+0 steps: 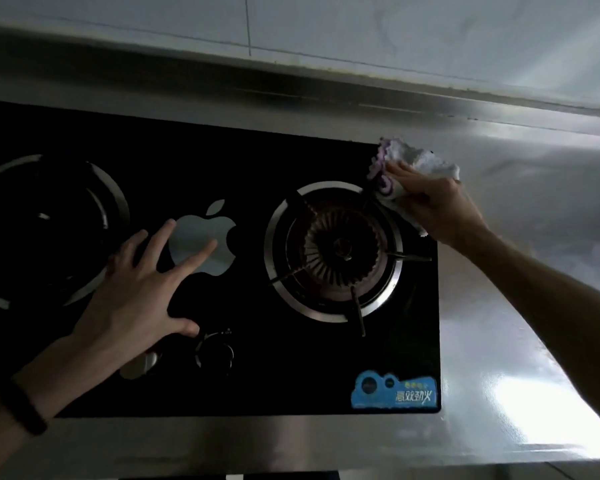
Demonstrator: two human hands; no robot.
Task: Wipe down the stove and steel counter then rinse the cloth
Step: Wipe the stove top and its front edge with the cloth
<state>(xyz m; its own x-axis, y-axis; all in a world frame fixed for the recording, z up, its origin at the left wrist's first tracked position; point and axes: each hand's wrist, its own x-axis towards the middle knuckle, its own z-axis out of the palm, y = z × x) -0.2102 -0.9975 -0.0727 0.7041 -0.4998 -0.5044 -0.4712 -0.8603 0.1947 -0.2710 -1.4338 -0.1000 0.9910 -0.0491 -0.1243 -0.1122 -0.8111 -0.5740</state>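
A black glass stove (250,174) with two burners is set into the steel counter (520,237). My right hand (437,206) presses a white and purple cloth (416,161) onto the stove's far right corner, just beyond the right burner (336,252). My left hand (142,289) lies flat on the glass between the two burners with its fingers spread, holding nothing. Its fingertips partly cover a silver apple-shaped logo (194,237).
The left burner (45,230) sits at the left edge. A control knob (215,353) is near the stove's front, with a second one half hidden under my left wrist. A blue sticker (394,391) marks the front right corner. A tiled wall (361,32) rises behind the counter.
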